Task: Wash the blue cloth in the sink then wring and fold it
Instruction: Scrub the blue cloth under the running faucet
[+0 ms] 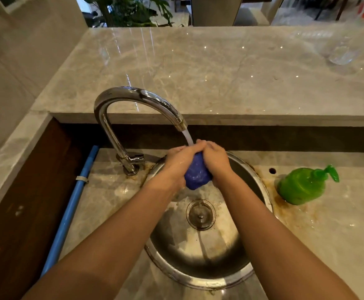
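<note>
The blue cloth is bunched into a wet wad between both hands, held over the round steel sink. My left hand grips its left side and my right hand grips its right side, fingertips meeting on top. Water runs from the curved chrome tap onto my fingers and the cloth. Most of the cloth is hidden by my hands; only its lower middle shows. The drain strainer lies below the cloth.
A green soap pump bottle lies to the right of the sink on the stained marble counter. A blue pipe runs along the left edge. A clear glass stands on the raised ledge at the back right.
</note>
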Tool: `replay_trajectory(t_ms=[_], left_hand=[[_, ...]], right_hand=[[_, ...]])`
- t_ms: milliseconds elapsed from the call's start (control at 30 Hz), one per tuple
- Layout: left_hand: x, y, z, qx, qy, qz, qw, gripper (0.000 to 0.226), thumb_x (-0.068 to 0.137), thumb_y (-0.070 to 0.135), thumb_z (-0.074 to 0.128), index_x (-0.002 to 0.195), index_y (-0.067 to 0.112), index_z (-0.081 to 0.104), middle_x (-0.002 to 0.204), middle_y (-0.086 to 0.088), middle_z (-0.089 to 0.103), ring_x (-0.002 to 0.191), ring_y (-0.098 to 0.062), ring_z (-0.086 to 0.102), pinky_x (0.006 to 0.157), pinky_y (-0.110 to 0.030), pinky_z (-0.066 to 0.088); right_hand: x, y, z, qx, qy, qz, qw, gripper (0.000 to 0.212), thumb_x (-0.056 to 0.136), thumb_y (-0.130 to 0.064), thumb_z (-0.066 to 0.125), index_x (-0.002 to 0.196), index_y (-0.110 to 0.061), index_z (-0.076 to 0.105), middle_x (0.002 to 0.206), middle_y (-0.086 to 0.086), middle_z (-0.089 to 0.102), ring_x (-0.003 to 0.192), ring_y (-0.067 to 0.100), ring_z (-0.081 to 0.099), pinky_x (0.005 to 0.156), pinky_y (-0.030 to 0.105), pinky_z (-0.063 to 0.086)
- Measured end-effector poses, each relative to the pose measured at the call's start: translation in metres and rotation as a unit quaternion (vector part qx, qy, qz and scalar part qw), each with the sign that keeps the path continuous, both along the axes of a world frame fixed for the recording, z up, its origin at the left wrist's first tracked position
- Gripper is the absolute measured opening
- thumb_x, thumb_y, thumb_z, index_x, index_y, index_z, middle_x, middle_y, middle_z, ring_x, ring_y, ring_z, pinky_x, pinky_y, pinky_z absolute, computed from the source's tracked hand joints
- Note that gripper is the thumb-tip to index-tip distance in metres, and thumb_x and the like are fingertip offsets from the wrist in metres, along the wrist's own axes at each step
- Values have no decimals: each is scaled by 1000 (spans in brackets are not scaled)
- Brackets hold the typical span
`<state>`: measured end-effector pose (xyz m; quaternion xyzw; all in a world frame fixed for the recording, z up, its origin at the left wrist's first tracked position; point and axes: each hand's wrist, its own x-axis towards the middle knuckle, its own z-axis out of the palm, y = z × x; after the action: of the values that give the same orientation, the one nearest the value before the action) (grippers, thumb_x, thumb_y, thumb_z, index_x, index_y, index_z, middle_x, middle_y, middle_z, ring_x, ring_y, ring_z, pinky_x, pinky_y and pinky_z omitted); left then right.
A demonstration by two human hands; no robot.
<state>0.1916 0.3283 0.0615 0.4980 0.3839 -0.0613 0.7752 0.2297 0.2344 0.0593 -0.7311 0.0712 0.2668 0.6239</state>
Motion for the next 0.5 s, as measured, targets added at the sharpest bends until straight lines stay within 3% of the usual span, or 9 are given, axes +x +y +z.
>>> replay_trajectory(t_ms=[67, 100, 167, 200, 267, 300, 400, 467, 500], left_hand=[[5, 12, -2, -19, 4, 19, 1000, 35, 73, 25, 83, 103, 12, 70, 105, -16, 73, 93, -31, 72, 87, -51, 57], [6, 16, -4, -46, 9, 29, 998, 33, 74, 28, 81, 102, 12, 71, 103, -16, 74, 91, -29, 73, 85, -48, 58], [4, 19, -17, -58, 7, 45, 997, 19, 90, 34, 65, 92, 15, 66, 88, -8, 70, 78, -15, 72, 72, -31, 59], [3, 16, -23, -71, 0, 47, 996, 19, 96, 37, 54, 90, 21, 61, 84, 1, 65, 77, -9, 70, 68, -27, 57], [0, 9, -28, -53, 2, 26, 998, 23, 94, 45, 52, 99, 23, 59, 95, 6, 62, 94, -15, 68, 81, -31, 56], [-2, 2, -20, -44, -7, 8, 999, 28, 93, 44, 55, 104, 19, 61, 99, 3, 64, 99, -19, 67, 87, -36, 55], [-2, -2, -1, -49, 1, -55, 997, 31, 92, 37, 63, 106, 10, 64, 106, -13, 71, 98, -27, 70, 95, -45, 55], [0, 5, 5, -90, -6, -61, 994, 44, 83, 40, 74, 114, 10, 65, 112, -16, 72, 97, -29, 71, 94, -49, 54], [0, 9, 8, -110, -20, -48, 993, 49, 79, 35, 78, 118, 9, 64, 115, -17, 70, 100, -31, 71, 93, -51, 54]], right_hand=[[-12, -2, 10, 109, 49, 7, 993, 20, 99, -32, 54, 99, -18, 69, 100, 10, 72, 95, 25, 71, 88, 40, 57], [-20, 3, 14, 113, 19, 12, 993, 22, 99, -32, 54, 98, -16, 70, 98, 11, 72, 93, 23, 70, 85, 38, 56], [-35, 21, 17, 3, -149, 38, 988, 27, 99, -33, 53, 80, -19, 65, 79, 6, 66, 76, 16, 63, 74, 29, 48], [-40, 31, 17, -76, -250, 42, 964, 32, 99, -35, 51, 70, -23, 59, 70, 0, 60, 67, 12, 57, 67, 27, 44], [-33, 40, 8, -168, -342, 12, 925, 36, 99, -38, 48, 66, -24, 55, 63, -4, 56, 59, 11, 53, 62, 28, 45], [-21, 39, 1, -172, -315, -2, 933, 36, 99, -36, 49, 68, -21, 58, 65, -1, 59, 58, 11, 55, 62, 30, 48], [13, 14, -11, -165, -90, -36, 982, 26, 98, -32, 56, 81, -15, 65, 91, 11, 72, 72, 15, 65, 68, 31, 54], [15, -4, -10, -32, 93, -40, 994, 24, 95, -36, 62, 99, -13, 68, 103, 14, 75, 87, 23, 72, 75, 35, 57], [12, -13, -6, 74, 174, -32, 981, 30, 95, -40, 62, 108, -13, 68, 106, 15, 76, 94, 28, 73, 81, 41, 57]])
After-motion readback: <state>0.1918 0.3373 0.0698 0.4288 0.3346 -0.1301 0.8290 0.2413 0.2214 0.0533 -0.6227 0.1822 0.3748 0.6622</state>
